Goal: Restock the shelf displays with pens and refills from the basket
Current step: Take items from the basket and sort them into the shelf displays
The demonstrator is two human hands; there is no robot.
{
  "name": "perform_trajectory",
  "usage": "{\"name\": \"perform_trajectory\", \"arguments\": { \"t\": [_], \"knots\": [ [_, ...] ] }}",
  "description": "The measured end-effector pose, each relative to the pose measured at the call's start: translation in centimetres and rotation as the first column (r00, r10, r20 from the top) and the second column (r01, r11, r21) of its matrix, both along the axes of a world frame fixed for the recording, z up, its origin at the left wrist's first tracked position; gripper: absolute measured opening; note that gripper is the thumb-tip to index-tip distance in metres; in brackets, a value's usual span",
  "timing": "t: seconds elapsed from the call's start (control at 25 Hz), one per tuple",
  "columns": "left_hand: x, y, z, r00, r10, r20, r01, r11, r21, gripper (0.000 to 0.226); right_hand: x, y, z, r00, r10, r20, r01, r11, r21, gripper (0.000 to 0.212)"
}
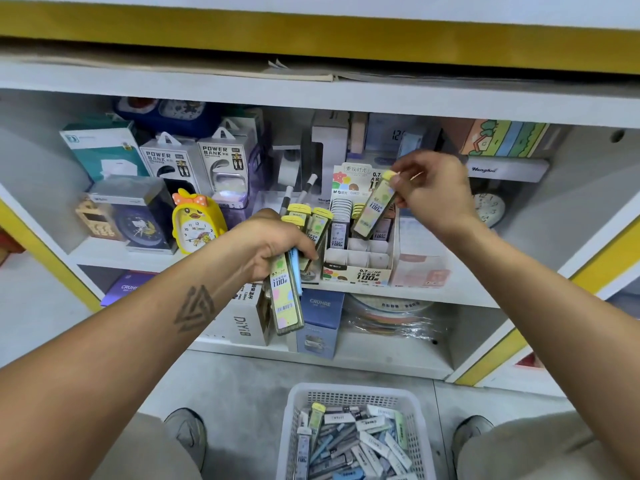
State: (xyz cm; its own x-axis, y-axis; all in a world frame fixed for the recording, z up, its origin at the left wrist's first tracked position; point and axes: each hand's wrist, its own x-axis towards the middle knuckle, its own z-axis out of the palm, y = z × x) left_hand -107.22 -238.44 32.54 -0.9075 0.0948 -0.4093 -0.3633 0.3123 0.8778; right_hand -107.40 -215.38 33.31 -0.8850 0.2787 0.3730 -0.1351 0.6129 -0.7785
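Observation:
My left hand (273,245) grips a bundle of several yellow-capped lead refill cases (287,296) in front of the middle shelf. My right hand (433,192) pinches the yellow cap of a single refill case (374,206), held tilted over the cardboard display box (358,271). The box stands on the middle shelf and has divided slots; the back slots hold refill cases, the front ones look empty. A white plastic basket (349,393) on the floor below holds many refill cases and packs.
Power bank packs (169,161), a yellow duck alarm clock (195,223) and a boxed clock (138,216) fill the shelf's left side. A pink pack (422,271) sits right of the display box. Boxes (318,320) stand on the lower shelf. My shoes flank the basket.

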Motion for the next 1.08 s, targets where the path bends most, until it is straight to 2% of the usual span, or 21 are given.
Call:
{"name": "perform_trajectory", "arguments": {
  "t": [0.08, 0.12, 0.16, 0.32, 0.4, 0.52, 0.6, 0.64, 0.68, 0.72, 0.76, 0.8, 0.84, 0.88, 0.96, 1.08],
  "knots": [
    [0.0, 0.0, 0.2, 1.000, 0.006, 0.007, -0.006, 0.999, 0.047, 0.056, 0.6, -0.6, -0.8, 0.997, 0.072, -0.021, -0.061, 0.943, 0.326, 0.012],
    [0.1, 0.1, 0.3, 1.000, 0.006, 0.007, -0.006, 0.998, 0.062, 0.055, 0.8, -1.1, -1.3, 0.994, 0.108, -0.022, -0.088, 0.901, 0.424, 0.012],
    [0.1, 0.2, 0.3, 1.000, 0.003, 0.007, -0.003, 0.998, 0.071, 0.055, 0.8, -1.4, -1.8, 0.991, 0.134, -0.011, -0.113, 0.877, 0.468, 0.012],
    [0.0, 0.3, 0.1, 1.000, -0.004, 0.006, 0.004, 0.996, 0.084, 0.052, 0.2, -1.6, -3.5, 0.979, 0.175, 0.102, -0.202, 0.897, 0.394, 0.014],
    [-0.1, 0.2, 0.0, 1.000, -0.012, 0.013, 0.011, 0.997, 0.074, 0.051, 0.1, -1.8, -4.1, 0.982, 0.169, 0.080, -0.187, 0.854, 0.485, 0.021],
    [0.0, 0.4, -0.1, 1.000, -0.018, 0.015, 0.017, 0.995, 0.095, 0.050, 0.3, -2.2, -4.2, 0.996, 0.073, 0.059, -0.094, 0.717, 0.691, 0.029],
    [0.2, 0.6, -0.2, 0.999, -0.030, 0.013, 0.028, 0.993, 0.113, 0.050, 0.4, -2.2, -3.7, 0.994, 0.052, 0.091, -0.102, 0.705, 0.702, 0.036],
    [0.2, 0.7, -0.3, 0.999, -0.033, 0.011, 0.032, 0.992, 0.119, 0.051, 0.5, -2.3, -3.5, 0.992, 0.064, 0.113, -0.122, 0.755, 0.644, 0.036],
    [0.3, 0.9, -0.3, 0.999, -0.036, 0.012, 0.035, 0.992, 0.123, 0.053, 0.6, -2.5, -3.0, 0.987, 0.076, 0.142, -0.139, 0.846, 0.514, 0.033],
    [0.4, 1.0, -0.4, 0.999, -0.039, 0.014, 0.037, 0.991, 0.126, 0.055, 0.7, -2.9, -2.7, 0.976, 0.106, 0.192, -0.161, 0.941, 0.298, 0.027],
    [0.4, 1.1, -0.4, 0.999, -0.045, 0.016, 0.043, 0.990, 0.132, 0.056, 0.9, -3.3, -2.4, 0.955, 0.165, 0.248, -0.181, 0.983, 0.042, 0.023],
    [0.5, 1.3, -0.4, 0.998, -0.056, 0.017, 0.053, 0.989, 0.140, 0.056, 1.0, -3.7, -2.1, 0.930, 0.230, 0.288, -0.185, 0.967, -0.174, 0.022],
    [0.6, 1.4, -0.4, 0.997, -0.070, 0.022, 0.066, 0.986, 0.151, 0.056, 1.1, -4.0, -2.0, 0.910, 0.285, 0.300, -0.192, 0.933, -0.305, 0.022],
    [0.6, 1.5, -0.5, 0.996, -0.085, 0.028, 0.079, 0.984, 0.162, 0.055, 1.2, -4.2, -2.0, 0.902, 0.317, 0.293, -0.197, 0.907, -0.373, 0.021],
    [0.5, 1.7, -0.5, 0.995, -0.095, 0.039, 0.086, 0.979, 0.185, 0.051, 1.2, -4.2, -1.8, 0.919, 0.285, 0.272, -0.158, 0.899, -0.409, 0.016],
    [0.0, 1.5, -0.5, 0.992, -0.096, 0.086, 0.076, 0.974, 0.215, 0.020, 0.8, -3.6, -1.5, 0.957, 0.130, 0.259, -0.015, 0.915, -0.404, 0.010]
  ]
}}
